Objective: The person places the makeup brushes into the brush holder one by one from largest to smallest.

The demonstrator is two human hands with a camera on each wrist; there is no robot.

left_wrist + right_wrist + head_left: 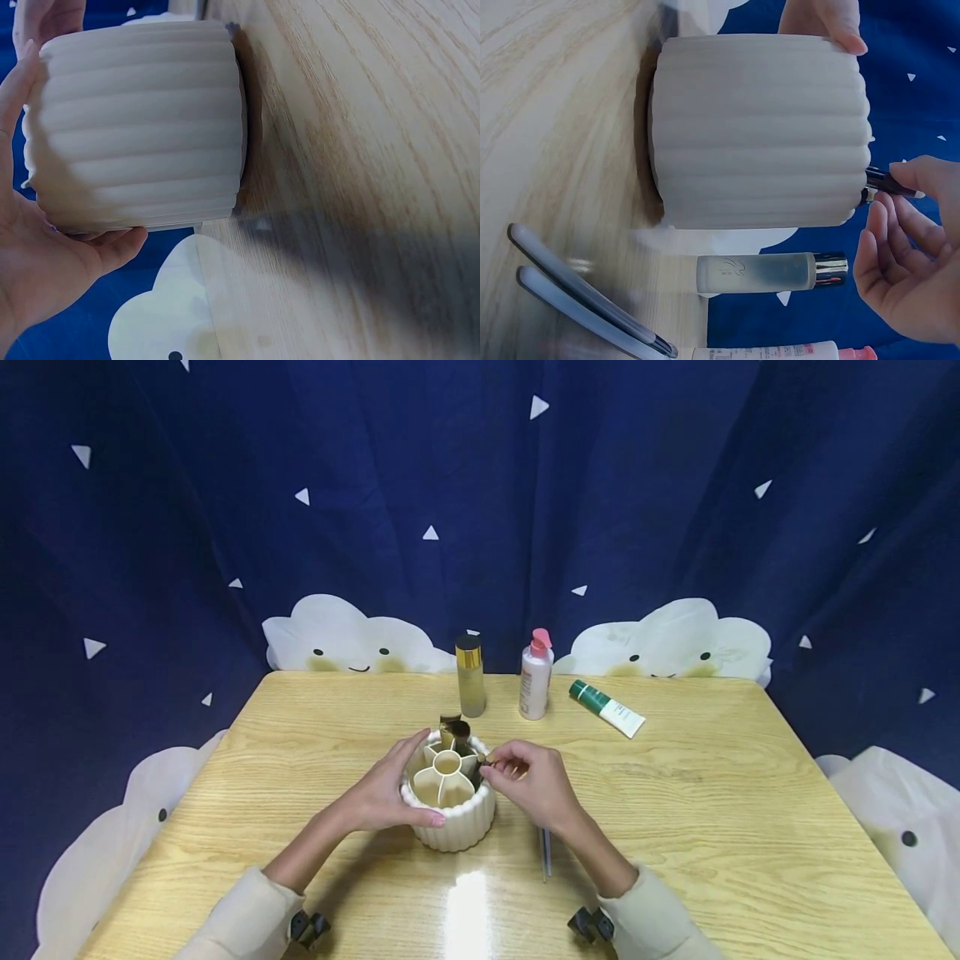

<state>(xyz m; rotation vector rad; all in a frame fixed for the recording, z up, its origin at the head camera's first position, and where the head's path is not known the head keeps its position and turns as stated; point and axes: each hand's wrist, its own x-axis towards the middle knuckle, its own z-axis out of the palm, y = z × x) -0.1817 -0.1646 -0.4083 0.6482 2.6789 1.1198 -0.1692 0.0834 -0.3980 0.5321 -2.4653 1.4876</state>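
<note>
A white ribbed round organizer [456, 831] with petal-shaped compartments stands upright on the table. My left hand [386, 789] grips its rim from the left, thumb at the near side and fingers at the far side. At the right rim, my right hand [534, 781] pinches the end of a slim dark stick [889, 182]; its lower part is hidden inside the organizer, and its exact kind cannot be made out. A dark-bristled makeup brush [458, 727] sticks up from a back compartment.
Behind the organizer stand a gold-and-black-capped bottle [471, 685] and a pink-pump bottle [534, 685]. A green-and-white tube [606, 708] lies back right. Two slender sticks [546, 858] lie on the wooden table [720, 827] below my right hand.
</note>
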